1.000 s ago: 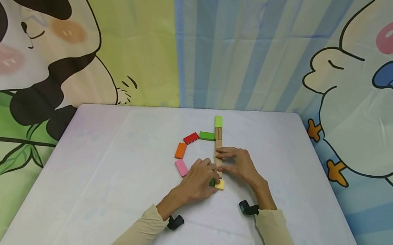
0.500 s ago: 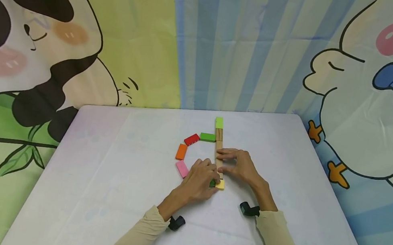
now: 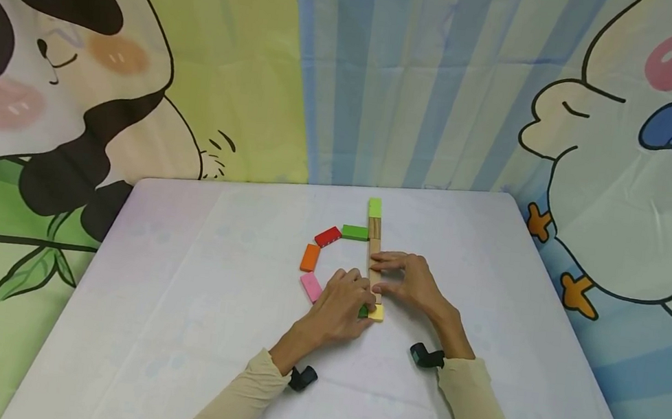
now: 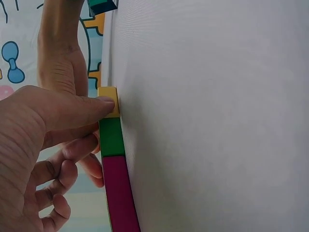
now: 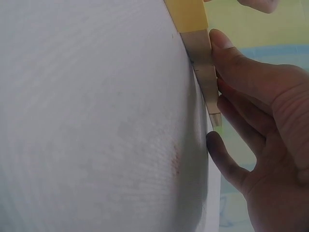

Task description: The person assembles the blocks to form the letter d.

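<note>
A straight row of wooden blocks (image 3: 374, 244) runs up the table, with a lime green block (image 3: 375, 207) at its far end and a yellow block (image 3: 377, 313) at its near end. My left hand (image 3: 337, 312) pinches the yellow block, its thumb pressed on the face in the left wrist view. Beside that thumb lie a dark green block (image 4: 112, 137) and a magenta block (image 4: 119, 193), the latter hidden under the hand from above. My right hand (image 3: 411, 284) rests its fingertips along the wooden row, thumb apart from the fingers, as the right wrist view (image 5: 270, 111) also shows.
Left of the row curve a green block (image 3: 355, 233), a red block (image 3: 328, 237), an orange block (image 3: 309, 257) and a pink block (image 3: 310, 287). The white table (image 3: 185, 330) extends around them, with cartoon-printed cloth (image 3: 381, 90) behind. A black camera (image 3: 426, 356) sits at the right wrist.
</note>
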A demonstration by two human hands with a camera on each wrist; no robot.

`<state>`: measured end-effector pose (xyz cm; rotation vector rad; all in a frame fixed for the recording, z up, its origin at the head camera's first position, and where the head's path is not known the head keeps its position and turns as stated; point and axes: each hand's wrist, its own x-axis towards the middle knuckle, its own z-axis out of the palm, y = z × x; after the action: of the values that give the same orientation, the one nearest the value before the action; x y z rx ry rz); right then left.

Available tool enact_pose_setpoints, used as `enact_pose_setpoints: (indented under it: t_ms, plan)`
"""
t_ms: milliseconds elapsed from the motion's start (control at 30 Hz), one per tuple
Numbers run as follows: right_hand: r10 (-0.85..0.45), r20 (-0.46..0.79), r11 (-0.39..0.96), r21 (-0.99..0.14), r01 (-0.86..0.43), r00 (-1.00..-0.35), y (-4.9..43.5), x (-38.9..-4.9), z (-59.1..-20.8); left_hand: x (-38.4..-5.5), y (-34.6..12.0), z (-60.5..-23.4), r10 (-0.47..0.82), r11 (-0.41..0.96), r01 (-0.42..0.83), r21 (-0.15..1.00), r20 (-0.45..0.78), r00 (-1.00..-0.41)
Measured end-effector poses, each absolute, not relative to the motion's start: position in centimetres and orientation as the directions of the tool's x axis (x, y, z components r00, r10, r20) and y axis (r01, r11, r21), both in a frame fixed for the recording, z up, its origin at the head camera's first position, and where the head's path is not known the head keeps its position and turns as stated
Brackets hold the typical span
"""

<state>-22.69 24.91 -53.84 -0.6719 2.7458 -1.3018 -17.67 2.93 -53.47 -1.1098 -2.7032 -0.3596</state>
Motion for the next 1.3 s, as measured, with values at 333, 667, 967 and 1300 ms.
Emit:
enact_pose_setpoints:
  t_ms: [333,667,967,1300]
  plan:
    - [-0.392,0.140,0.564,-0.745,-0.357,-0.909,24.8,-22.7,-53.7,-17.8,2.6,-53.3,0.660,0.689,0.707,0.159,0.263,-0.703]
    - [-0.393,0.130,0.561,-0.750,-0.349,-0.910,24.8,-22.7,-53.9,-17.8,2.5,-53.5,0.658,0.698,0.700,0.150,0.251,-0.710]
    - [-0.417,0.145,0.568,-0.729,-0.382,-0.897,24.6,-22.7,-53.7,-17.7,1.9,-52.8,0.632,0.711,0.685,0.159,0.283,-0.722]
    - [-0.472,0.103,0.659,-0.618,-0.429,-0.875,24.5,-22.6,-52.7,-19.3,-2.0,-50.8,0.487,0.709,0.610,0.353,0.380,-0.786]
